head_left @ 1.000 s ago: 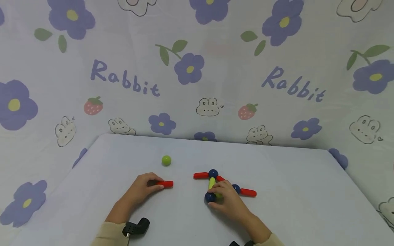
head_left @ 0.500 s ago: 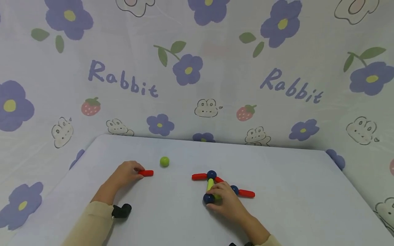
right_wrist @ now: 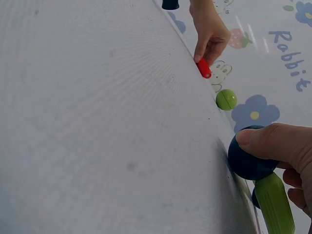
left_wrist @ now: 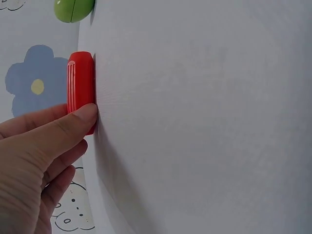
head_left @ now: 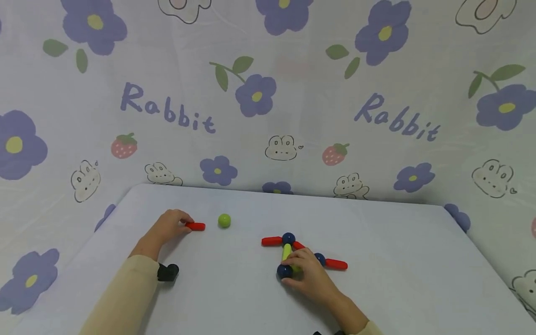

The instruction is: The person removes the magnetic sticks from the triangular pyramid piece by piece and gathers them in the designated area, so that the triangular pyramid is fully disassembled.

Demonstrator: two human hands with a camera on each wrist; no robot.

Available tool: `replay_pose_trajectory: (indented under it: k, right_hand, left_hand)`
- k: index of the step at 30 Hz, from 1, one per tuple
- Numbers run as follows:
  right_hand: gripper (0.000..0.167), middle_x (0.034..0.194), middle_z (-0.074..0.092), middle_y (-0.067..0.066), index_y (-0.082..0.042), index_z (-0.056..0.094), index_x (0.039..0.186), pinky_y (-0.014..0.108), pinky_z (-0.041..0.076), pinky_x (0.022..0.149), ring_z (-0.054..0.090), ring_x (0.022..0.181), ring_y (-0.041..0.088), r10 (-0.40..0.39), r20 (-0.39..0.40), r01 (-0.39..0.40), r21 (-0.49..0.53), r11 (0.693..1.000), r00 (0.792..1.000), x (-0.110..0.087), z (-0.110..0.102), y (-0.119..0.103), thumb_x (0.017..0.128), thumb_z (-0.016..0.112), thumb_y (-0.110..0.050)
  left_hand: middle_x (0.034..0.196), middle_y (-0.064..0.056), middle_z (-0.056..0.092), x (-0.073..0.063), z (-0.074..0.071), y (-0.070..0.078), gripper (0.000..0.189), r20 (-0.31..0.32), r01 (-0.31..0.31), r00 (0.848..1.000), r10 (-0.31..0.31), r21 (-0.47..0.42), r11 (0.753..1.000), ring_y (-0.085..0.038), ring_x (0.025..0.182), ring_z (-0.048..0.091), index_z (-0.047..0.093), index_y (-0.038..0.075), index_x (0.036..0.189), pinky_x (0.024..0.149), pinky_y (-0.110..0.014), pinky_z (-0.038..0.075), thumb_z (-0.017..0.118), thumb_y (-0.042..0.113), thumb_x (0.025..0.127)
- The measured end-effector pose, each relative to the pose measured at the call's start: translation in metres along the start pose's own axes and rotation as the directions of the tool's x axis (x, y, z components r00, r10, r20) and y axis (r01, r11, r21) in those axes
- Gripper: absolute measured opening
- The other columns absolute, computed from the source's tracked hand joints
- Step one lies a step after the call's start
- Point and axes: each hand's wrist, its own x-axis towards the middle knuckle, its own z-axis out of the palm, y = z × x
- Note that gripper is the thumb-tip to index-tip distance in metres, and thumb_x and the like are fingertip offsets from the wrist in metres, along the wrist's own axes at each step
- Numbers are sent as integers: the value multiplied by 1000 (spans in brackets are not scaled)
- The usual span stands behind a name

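Note:
On the left of the table in the head view, my left hand (head_left: 167, 227) pinches a short red rod (head_left: 197, 226) between thumb and fingers. The rod points at a green ball (head_left: 224, 220), with a small gap between them. My right hand (head_left: 311, 275) holds a dark blue ball (head_left: 284, 271), thumb on its near side. That ball is one corner of a joined figure of rods and balls. A yellow-green rod (head_left: 286, 251) runs from it to a far blue ball (head_left: 288, 238). Another green rod (right_wrist: 274, 202) meets the held ball, partly hidden by my hand.
A red rod (head_left: 271, 241) sticks out left from the far blue ball. To the right, another blue ball (head_left: 320, 259) carries a red rod (head_left: 336, 264) pointing right. The white table (head_left: 398, 279) ends at a patterned cloth (head_left: 310, 116) behind.
My left hand has moved left and farther from me, taking the red rod to the left of the green ball. My right hand keeps its place on the blue ball.

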Motion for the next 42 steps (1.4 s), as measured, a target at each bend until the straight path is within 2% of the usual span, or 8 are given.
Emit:
replay_pose_trajectory:
  k: [7, 11, 15, 18, 21, 27, 36, 42]
  right_hand:
    - [31, 105, 60, -1, -13, 71, 102, 33, 52, 85, 48, 104, 15, -10, -12, 10, -3, 1000, 1000, 0, 0, -1, 73, 79, -18]
    - [31, 105, 60, 0, -13, 71, 102, 33, 52, 85, 48, 105, 15, -4, -9, 3, -8, 1000, 1000, 0, 1, -2, 73, 79, -18]
    - [31, 105, 60, 0, -13, 71, 102, 34, 52, 86, 48, 105, 15, 2, -10, -3, -26, 1000, 1000, -2, -1, -2, 73, 79, -18]
    - [30, 104, 60, 0, -13, 71, 100, 34, 52, 86, 49, 104, 15, 3, -3, -3, -17, 1000, 1000, -4, -3, -3, 72, 80, -19]
    - [28, 104, 60, -1, -12, 71, 98, 34, 52, 86, 49, 104, 15, -6, 10, 6, 5, 1000, 1000, -7, -3, -5, 73, 79, -21]
    - [24, 102, 60, -5, -15, 72, 95, 30, 52, 85, 49, 103, 14, -28, 26, 27, 37, 999, 999, -15, -3, -7, 75, 78, -25]
    - [22, 98, 61, -9, -17, 72, 91, 29, 51, 86, 50, 99, 12, -47, 20, 46, 53, 998, 999, -29, -2, -9, 76, 76, -33]
    - [20, 96, 60, -14, -20, 71, 90, 25, 49, 84, 49, 97, 8, -89, 20, 87, 72, 994, 996, -38, 0, -12, 76, 76, -33]
  left_hand:
    - [113, -20, 64, -3, -2, 3, 32, 10, 38, 999, -38, 20, 999, -37, 110, 55, 66, 1, 112, 96, -51, 41, 70, 7, 81]
    - [116, -20, 63, -12, 3, 13, 39, -69, 29, 997, -27, 22, 999, -37, 114, 53, 64, 2, 116, 97, -50, 41, 72, 15, 80]
    - [109, -16, 66, -23, 14, 35, 37, -198, -86, 977, 85, 0, 996, -33, 105, 58, 67, 1, 110, 92, -45, 46, 74, 18, 78]
    - [101, -11, 69, -29, 25, 55, 34, -229, -200, 954, 194, -3, 980, -27, 99, 61, 69, 1, 105, 88, -42, 48, 76, 19, 76]
    - [101, -7, 69, -34, 36, 76, 34, -150, -234, 962, 228, -25, 972, -25, 100, 61, 68, 3, 104, 89, -41, 48, 76, 21, 76]
    - [106, -3, 68, -38, 59, 108, 37, 19, -163, 986, 166, -117, 980, -20, 104, 59, 67, 8, 109, 91, -40, 47, 76, 24, 76]
    - [107, -1, 66, -50, 86, 139, 46, -29, -207, 978, 205, -151, 967, -17, 104, 58, 65, 9, 114, 92, -38, 47, 75, 33, 76]
    - [91, 3, 65, -54, 94, 148, 32, -53, -252, 968, 247, -151, 956, -9, 84, 54, 69, 9, 104, 78, -28, 48, 74, 26, 78]
